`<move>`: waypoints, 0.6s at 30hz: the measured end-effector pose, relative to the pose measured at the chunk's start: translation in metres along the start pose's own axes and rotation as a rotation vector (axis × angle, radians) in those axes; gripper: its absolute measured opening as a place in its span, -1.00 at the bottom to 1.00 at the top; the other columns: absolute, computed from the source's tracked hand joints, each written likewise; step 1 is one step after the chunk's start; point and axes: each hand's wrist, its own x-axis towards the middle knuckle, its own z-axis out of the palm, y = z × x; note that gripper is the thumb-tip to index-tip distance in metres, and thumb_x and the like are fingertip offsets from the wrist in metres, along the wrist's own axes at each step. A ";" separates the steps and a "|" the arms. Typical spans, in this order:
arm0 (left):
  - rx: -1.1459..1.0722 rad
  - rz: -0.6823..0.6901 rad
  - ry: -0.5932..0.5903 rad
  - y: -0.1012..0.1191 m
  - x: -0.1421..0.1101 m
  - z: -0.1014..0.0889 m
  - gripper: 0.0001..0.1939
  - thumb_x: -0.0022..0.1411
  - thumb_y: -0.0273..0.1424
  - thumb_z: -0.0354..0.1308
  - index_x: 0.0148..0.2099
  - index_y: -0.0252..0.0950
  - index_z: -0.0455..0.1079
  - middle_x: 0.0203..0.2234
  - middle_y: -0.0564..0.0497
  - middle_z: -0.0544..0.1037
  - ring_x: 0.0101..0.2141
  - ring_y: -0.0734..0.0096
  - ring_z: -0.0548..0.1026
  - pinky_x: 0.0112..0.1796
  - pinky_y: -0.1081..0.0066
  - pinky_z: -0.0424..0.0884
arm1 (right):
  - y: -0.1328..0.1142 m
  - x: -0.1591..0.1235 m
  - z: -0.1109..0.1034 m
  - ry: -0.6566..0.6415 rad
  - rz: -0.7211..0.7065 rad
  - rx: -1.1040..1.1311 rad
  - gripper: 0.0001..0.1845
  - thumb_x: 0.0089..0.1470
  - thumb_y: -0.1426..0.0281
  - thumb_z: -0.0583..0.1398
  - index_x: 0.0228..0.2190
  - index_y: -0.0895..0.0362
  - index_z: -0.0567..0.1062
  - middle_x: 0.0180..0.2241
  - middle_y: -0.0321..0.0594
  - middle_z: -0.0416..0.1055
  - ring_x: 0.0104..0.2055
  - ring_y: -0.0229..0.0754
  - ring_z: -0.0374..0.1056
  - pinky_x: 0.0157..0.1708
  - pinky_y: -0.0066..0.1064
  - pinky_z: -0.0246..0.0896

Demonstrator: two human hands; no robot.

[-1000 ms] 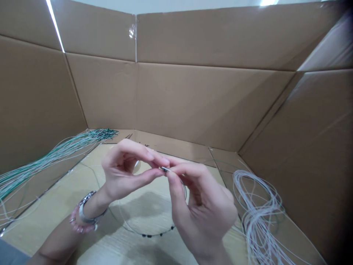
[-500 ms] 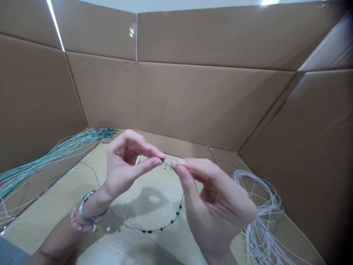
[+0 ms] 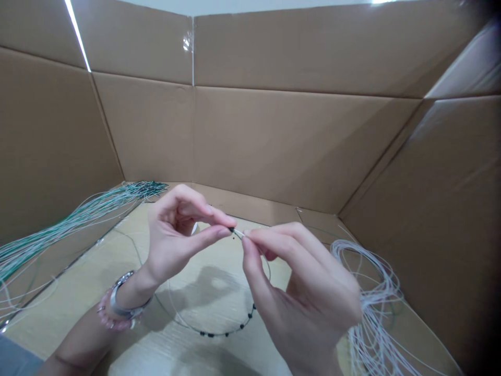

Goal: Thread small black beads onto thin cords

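Note:
My left hand [image 3: 176, 224] pinches a small black sleeve-like piece [image 3: 231, 230] between thumb and forefinger, most of it hidden by the fingertips. Close by, my right hand [image 3: 301, 287] grips a thin wire [image 3: 238, 233] that runs to this black piece; a pale strand and a dark one show in the short gap. Below both hands hangs a loop of thin wire [image 3: 183, 325], strung with several small black beads [image 3: 210, 335]. Whether the loop's end is inside the black piece cannot be made out.
A bundle of green and white wires [image 3: 86, 214] lies at the left. Coiled white wires [image 3: 376, 297] lie at the right. Tall cardboard walls [image 3: 274, 141] surround the pale work surface [image 3: 156, 360]. A grey patch [image 3: 18, 357] shows at the lower left.
My right fingertips have shifted slightly left, nearer the black piece, and a pale strand now shows there. The beaded loop hangs a little lower. My left hand has hardly moved.

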 end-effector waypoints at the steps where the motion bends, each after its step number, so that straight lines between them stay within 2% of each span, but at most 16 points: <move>1: 0.000 0.004 -0.001 0.000 0.000 0.000 -0.72 -0.02 -0.64 0.32 -0.30 -0.26 0.35 -0.45 0.12 0.63 -0.43 0.51 0.60 -0.38 0.64 0.56 | 0.000 0.000 0.000 0.002 -0.004 -0.002 -0.84 -0.01 0.61 0.18 -0.49 0.12 0.45 -0.55 -0.33 0.34 -0.52 -0.36 0.25 -0.54 -0.49 0.24; 6: 0.036 0.021 0.003 -0.002 0.001 0.000 -0.71 -0.05 -0.61 0.35 -0.31 -0.23 0.37 -0.47 0.14 0.63 -0.44 0.46 0.61 -0.41 0.58 0.57 | 0.002 0.000 0.002 0.011 -0.021 -0.016 -0.83 -0.01 0.62 0.19 -0.49 0.12 0.44 -0.55 -0.34 0.34 -0.52 -0.36 0.25 -0.54 -0.51 0.23; 18: 0.060 0.012 0.004 0.001 0.001 0.000 -0.71 -0.05 -0.65 0.33 -0.32 -0.29 0.34 -0.47 0.09 0.63 -0.44 0.50 0.60 -0.39 0.62 0.55 | 0.002 0.000 -0.001 0.010 -0.057 -0.044 -0.85 -0.02 0.63 0.19 -0.52 0.17 0.44 -0.57 -0.32 0.31 -0.54 -0.39 0.19 -0.55 -0.54 0.19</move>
